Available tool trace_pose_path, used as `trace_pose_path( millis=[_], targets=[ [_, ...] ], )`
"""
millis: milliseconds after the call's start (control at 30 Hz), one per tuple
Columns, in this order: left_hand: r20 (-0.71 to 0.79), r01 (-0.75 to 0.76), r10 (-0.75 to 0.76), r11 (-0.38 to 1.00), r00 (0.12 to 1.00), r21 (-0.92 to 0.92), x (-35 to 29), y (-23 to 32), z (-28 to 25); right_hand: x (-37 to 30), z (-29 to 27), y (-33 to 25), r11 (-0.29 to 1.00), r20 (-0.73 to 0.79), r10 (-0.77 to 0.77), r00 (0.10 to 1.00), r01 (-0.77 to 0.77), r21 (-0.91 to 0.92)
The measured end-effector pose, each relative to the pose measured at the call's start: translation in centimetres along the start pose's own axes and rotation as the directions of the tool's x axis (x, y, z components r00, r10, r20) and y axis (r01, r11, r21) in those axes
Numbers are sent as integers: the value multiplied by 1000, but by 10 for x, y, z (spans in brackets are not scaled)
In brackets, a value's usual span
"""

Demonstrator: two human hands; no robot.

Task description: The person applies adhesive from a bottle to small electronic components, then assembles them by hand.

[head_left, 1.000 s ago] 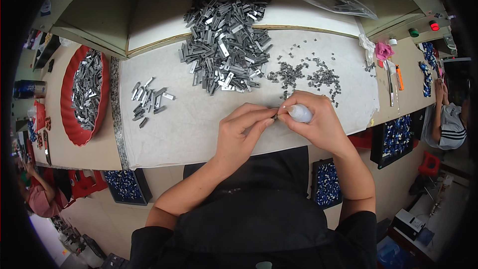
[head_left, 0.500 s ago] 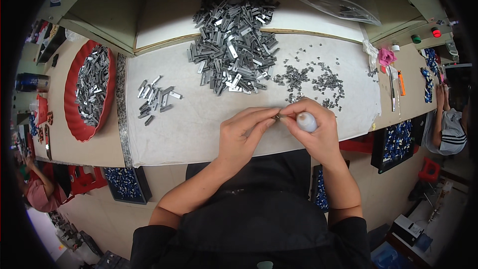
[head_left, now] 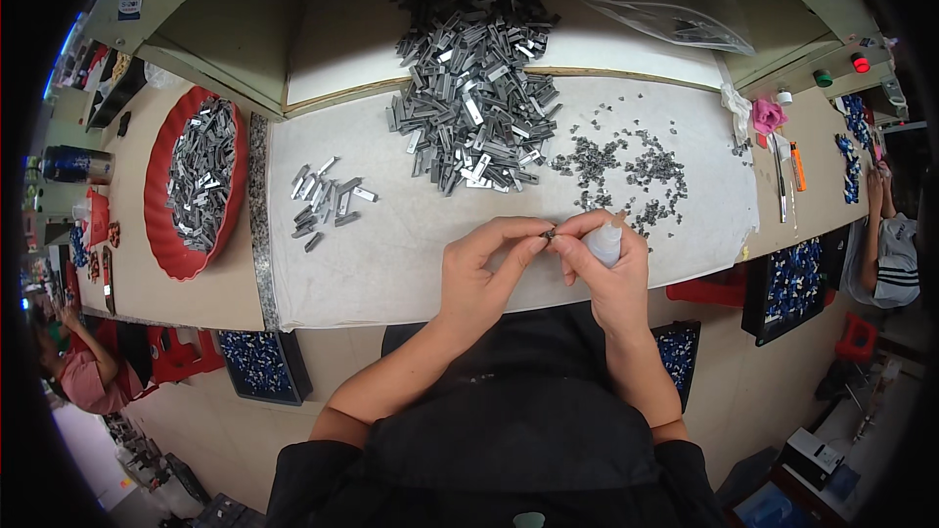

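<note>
Over the white-covered bench, my left hand (head_left: 481, 269) pinches a small dark metal part (head_left: 549, 234) between thumb and forefinger. The fingertips of my right hand (head_left: 614, 279) meet it there and touch the same part. Tucked in my right hand is a small translucent white squeeze bottle (head_left: 604, 246), its brownish tip pointing up and away. Just beyond that hand lie scattered small dark metal pieces (head_left: 653, 169). Farther off rises a large heap of grey metal channel-shaped pieces (head_left: 474, 108). A few more loose channel pieces (head_left: 328, 198) lie left of my left hand.
At left stands a red fluted basin (head_left: 156, 186) full of channel pieces. A plastic bag (head_left: 675, 22) lies on the back shelf. Right of the cover are tweezers (head_left: 780, 181), an orange-handled tool (head_left: 798, 166) and a pink cloth (head_left: 768, 115). Co-workers sit at both sides.
The bottle in my right hand has tilted, so its tip now shows pointing up. My fingertips have shifted slightly around the small part. The whole view has moved a little.
</note>
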State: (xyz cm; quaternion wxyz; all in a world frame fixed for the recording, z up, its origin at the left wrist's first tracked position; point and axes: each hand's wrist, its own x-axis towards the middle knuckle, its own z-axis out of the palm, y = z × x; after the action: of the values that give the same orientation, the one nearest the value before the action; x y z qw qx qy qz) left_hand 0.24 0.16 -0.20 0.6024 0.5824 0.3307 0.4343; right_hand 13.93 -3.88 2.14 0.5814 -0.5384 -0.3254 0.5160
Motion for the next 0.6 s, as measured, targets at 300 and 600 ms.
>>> trace_pose_path(
  millis=[300,600],
  targets=[
    [-23,4,-4,1000,1000,-7,-1,0,-2,-2,8,2,995,-3,-20,1000,20,100],
    [-59,-97,97,995,993,7,1,3,0,-3,9,4,962,16,60,998,-62,266]
  ],
)
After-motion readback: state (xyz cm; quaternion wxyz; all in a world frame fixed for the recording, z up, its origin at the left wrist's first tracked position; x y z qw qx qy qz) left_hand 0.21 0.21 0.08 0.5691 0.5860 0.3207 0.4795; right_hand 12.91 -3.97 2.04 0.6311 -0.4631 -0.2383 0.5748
